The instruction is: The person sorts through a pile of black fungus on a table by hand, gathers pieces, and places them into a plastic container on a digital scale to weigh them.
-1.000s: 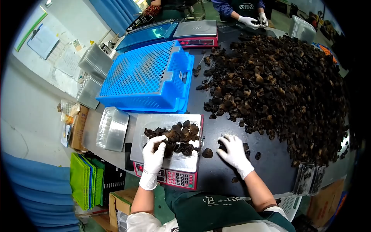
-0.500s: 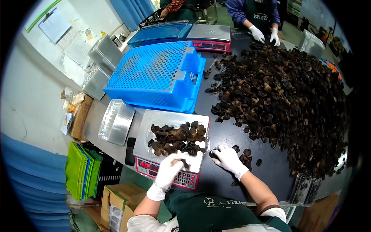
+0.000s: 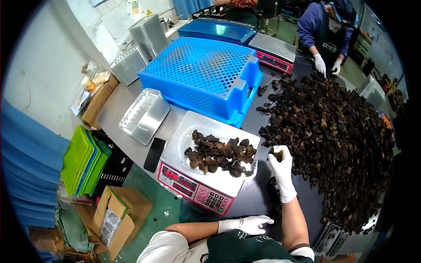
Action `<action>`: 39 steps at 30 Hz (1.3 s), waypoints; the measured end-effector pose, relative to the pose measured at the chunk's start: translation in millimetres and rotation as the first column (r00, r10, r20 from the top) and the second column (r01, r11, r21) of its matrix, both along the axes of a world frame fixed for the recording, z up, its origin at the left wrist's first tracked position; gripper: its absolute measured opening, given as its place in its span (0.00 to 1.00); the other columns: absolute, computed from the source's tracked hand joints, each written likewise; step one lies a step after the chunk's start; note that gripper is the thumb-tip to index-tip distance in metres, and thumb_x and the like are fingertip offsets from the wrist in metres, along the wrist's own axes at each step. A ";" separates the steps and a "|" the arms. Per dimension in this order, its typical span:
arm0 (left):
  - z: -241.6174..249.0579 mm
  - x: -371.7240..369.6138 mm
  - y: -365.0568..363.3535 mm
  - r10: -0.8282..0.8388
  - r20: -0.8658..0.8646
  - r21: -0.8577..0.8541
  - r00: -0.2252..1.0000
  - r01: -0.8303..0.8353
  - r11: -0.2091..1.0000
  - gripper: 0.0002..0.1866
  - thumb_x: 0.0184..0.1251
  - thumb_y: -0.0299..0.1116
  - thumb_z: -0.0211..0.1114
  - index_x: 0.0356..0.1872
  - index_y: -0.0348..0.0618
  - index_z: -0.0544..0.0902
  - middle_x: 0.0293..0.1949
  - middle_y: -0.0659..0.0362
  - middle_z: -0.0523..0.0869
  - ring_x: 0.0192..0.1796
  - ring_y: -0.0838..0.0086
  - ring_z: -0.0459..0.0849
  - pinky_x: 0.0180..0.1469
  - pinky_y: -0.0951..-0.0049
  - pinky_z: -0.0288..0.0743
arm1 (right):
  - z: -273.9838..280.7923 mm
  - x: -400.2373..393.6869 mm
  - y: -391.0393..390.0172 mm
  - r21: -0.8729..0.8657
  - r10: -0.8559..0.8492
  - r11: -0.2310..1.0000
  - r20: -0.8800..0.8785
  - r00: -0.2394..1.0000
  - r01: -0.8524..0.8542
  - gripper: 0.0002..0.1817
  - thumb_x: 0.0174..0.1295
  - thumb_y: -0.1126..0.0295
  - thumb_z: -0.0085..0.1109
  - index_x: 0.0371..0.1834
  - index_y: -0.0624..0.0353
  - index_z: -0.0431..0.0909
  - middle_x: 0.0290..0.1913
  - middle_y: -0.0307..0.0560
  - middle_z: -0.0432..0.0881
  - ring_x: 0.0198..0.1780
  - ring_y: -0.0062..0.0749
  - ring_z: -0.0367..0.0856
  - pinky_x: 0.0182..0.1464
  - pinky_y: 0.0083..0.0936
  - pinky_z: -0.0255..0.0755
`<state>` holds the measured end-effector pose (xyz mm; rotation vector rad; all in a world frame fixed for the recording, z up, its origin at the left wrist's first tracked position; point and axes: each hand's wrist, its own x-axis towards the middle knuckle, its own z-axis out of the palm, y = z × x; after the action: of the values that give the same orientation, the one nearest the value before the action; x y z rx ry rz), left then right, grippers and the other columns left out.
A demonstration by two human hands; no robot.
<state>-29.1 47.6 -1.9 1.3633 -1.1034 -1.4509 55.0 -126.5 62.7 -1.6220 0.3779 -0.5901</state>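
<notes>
My right hand [image 3: 283, 173], in a white glove, is raised at the left edge of the big heap of wood ear mushrooms [image 3: 337, 136]. Its thumb and fingers pinch a dark piece of wood ear mushroom [image 3: 276, 154]. My left hand [image 3: 249, 224], also gloved, is low by the table's near edge, fingers stretched to the right with nothing visible in them. Near its fingertips lie a few loose mushrooms [image 3: 274, 195], partly hidden by my right wrist. A clear plastic tray [image 3: 187, 160] of mushrooms sits on the scale [image 3: 208, 186], whose red display is lit.
A blue crate [image 3: 197, 98] stands behind the scale. Stacked clear trays [image 3: 144, 116] and a phone [image 3: 155, 154] lie left. More clear trays [image 3: 329, 239] are at the near right. Across the table, a gloved co-worker [image 3: 326, 39] reaches to the heap; another scale [image 3: 274, 50] stands there.
My left hand has left the tray's front edge for the table's near edge. My right hand has moved from the loose mushrooms up to the heap's edge. The view has shifted.
</notes>
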 end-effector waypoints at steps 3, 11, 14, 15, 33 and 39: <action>5.6 9.5 0.1 -0.122 0.166 0.031 0.979 0.118 0.993 0.27 0.67 0.34 0.61 0.67 0.41 0.68 0.66 0.46 0.67 0.61 0.58 0.76 0.60 0.64 0.73 | 45.9 20.7 34.6 -0.097 0.185 0.979 0.058 0.981 -0.179 0.10 0.52 0.77 0.62 0.36 0.59 0.72 0.38 0.40 0.78 0.38 0.23 0.77 0.45 0.23 0.74; 39.4 45.1 23.0 -0.040 0.130 0.046 0.991 0.034 0.998 0.23 0.71 0.36 0.57 0.65 0.40 0.70 0.63 0.47 0.71 0.62 0.56 0.75 0.64 0.64 0.70 | 26.8 77.0 88.8 -0.787 0.504 0.443 -0.177 0.845 -0.429 0.17 0.51 0.67 0.65 0.45 0.57 0.77 0.43 0.48 0.79 0.47 0.44 0.77 0.51 0.37 0.70; 56.7 60.6 33.4 -0.004 0.091 -0.005 0.996 0.005 1.000 0.23 0.70 0.33 0.57 0.65 0.39 0.70 0.62 0.48 0.73 0.62 0.60 0.75 0.64 0.65 0.70 | 31.6 74.4 90.9 -0.745 0.501 0.554 -0.057 0.864 -0.371 0.18 0.54 0.70 0.64 0.49 0.58 0.76 0.45 0.50 0.78 0.49 0.46 0.76 0.53 0.39 0.69; 55.3 61.7 36.5 0.039 0.058 -0.047 0.998 -0.036 0.998 0.23 0.70 0.31 0.57 0.65 0.39 0.70 0.62 0.49 0.73 0.61 0.61 0.75 0.64 0.66 0.70 | 31.4 74.2 87.8 -0.714 0.513 0.573 -0.070 0.855 -0.402 0.17 0.55 0.71 0.63 0.49 0.58 0.76 0.45 0.50 0.78 0.49 0.46 0.76 0.53 0.38 0.70; 146.8 163.9 162.7 0.980 0.134 -0.271 0.150 -0.945 0.182 0.10 0.66 0.20 0.60 0.47 0.36 0.82 0.42 0.60 0.85 0.44 0.79 0.82 0.51 0.79 0.75 | -25.5 -28.0 -51.9 -0.345 -0.173 0.928 -0.065 0.983 0.140 0.04 0.61 0.79 0.59 0.39 0.64 0.81 0.37 0.43 0.83 0.40 0.25 0.80 0.46 0.21 0.73; 135.9 184.1 179.9 0.918 0.397 -0.407 0.004 -0.896 0.180 0.15 0.63 0.19 0.61 0.51 0.37 0.79 0.50 0.58 0.82 0.50 0.77 0.79 0.56 0.76 0.72 | -66.3 -87.6 -68.1 -0.793 -0.349 0.602 -0.366 0.863 -0.092 0.11 0.51 0.73 0.66 0.40 0.53 0.82 0.41 0.40 0.84 0.48 0.40 0.78 0.54 0.35 0.68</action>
<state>155.0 227.6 134.0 1.9692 -0.2345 0.0668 -32.7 -194.6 -3.6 -2.6707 0.6838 -0.4645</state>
